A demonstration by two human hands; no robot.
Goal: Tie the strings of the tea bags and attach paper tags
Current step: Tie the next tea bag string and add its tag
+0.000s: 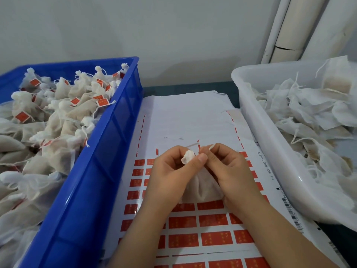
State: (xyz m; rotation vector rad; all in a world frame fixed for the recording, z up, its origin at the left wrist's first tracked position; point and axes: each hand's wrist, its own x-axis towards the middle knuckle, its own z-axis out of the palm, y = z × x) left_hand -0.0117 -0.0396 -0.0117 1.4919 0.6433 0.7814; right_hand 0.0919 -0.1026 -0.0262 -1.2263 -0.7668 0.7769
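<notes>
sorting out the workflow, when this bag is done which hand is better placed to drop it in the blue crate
Left, probably. The left hand grips the tea bag by its gathered neck, and the blue crate sits on that side; the right hand only pinches the string.

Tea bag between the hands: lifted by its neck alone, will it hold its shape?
Probably sags: the tea bag looks like thin mesh, bulging at the bottom. Likely light, since only fingertips of the left hand and right hand pinch its neck.
</notes>
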